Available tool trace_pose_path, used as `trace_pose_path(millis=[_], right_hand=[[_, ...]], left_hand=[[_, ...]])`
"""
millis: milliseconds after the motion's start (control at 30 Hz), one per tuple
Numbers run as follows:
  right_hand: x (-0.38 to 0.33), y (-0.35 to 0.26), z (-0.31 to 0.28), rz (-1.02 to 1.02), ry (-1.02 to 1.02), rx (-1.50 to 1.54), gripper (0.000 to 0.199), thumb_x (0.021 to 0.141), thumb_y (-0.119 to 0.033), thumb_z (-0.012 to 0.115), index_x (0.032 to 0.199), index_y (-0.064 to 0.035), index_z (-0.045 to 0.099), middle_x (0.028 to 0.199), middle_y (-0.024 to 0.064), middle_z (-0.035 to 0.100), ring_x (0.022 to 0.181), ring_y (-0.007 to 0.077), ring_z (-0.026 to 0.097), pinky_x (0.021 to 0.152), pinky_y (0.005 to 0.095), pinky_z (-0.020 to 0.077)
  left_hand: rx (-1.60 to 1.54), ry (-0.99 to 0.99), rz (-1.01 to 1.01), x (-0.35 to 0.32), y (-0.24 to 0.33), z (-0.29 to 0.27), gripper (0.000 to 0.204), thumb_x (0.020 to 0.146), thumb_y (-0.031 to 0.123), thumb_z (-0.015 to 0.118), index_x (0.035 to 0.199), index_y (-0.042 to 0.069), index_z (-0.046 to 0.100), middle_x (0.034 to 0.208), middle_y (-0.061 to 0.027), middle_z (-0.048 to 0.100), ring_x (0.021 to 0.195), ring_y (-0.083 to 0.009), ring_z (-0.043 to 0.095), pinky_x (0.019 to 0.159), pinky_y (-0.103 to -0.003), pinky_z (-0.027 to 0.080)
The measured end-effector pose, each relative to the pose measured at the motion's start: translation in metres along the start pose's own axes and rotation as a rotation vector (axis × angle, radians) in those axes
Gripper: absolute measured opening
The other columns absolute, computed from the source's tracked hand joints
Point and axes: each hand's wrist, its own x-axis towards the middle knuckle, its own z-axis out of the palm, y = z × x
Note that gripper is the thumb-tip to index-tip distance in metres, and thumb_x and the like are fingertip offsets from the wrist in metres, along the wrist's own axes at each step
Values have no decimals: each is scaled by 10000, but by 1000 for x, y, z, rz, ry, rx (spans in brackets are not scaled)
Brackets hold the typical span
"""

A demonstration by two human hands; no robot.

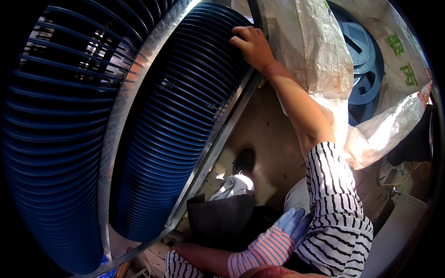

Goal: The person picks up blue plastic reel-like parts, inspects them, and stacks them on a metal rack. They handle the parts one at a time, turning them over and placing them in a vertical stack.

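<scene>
A long row of thin dark blue rings [171,125] stands packed side by side in a metal frame in front of me. At the far end of this row, my bare right hand [252,44] reaches over the ring edges, its fingers bent and apart, with nothing visible between them. My left hand [273,243] wears a striped glove with blue-grey fingertips. Those fingers lie stretched out against my striped right sleeve [333,199], near my body. A second row of blue rings [55,180] fills the left side, more widely spaced at its far end.
A curved metal divider [111,134] separates the two rows, and a metal rail [220,157] edges the right one. To the right stands an open white woven sack [310,51] holding blue slotted discs [364,60]. My shoe [245,160] is on the brown floor [271,134].
</scene>
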Motion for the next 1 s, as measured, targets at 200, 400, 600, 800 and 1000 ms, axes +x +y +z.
trace_pose_path(millis=[200,400,600,800,1000], right_hand=[[6,-23,-13,85,71,107,193,758,-123,687,942,-139,630,1186,40,600,1094,239,563,937,419,403],[12,-31,-18,8,63,77,184,807,-125,664,985,-144,623,1226,46,601,1151,243,563,944,391,419],[16,-45,-24,-104,23,105,221,840,-83,600,1032,-183,644,1327,45,570,1261,240,518,1000,347,415],[18,-55,-32,-62,-21,138,137,803,-123,654,937,-151,657,1343,42,562,1283,239,503,1017,368,394],[23,-80,-50,-25,8,212,141,764,-135,721,871,-125,629,1357,42,553,1292,239,495,1016,387,382]], left_hand=[[-144,13,-94,-7,7,6,535,908,226,496,1397,11,473,1431,-237,448,1311,-415,449,1113,-444,377],[-127,-23,-77,-15,13,3,548,911,227,497,1414,15,454,1446,-245,425,1324,-428,428,1115,-450,372],[-205,-96,-82,-22,15,6,557,927,229,442,1435,2,414,1461,-270,392,1349,-447,387,1140,-454,334],[-233,-127,-110,-26,24,5,581,928,249,443,1455,10,386,1505,-244,337,1398,-408,326,1167,-429,288],[-147,-154,-175,-38,45,13,509,991,224,427,1484,105,382,1527,-146,354,1415,-313,337,1145,-371,340]])
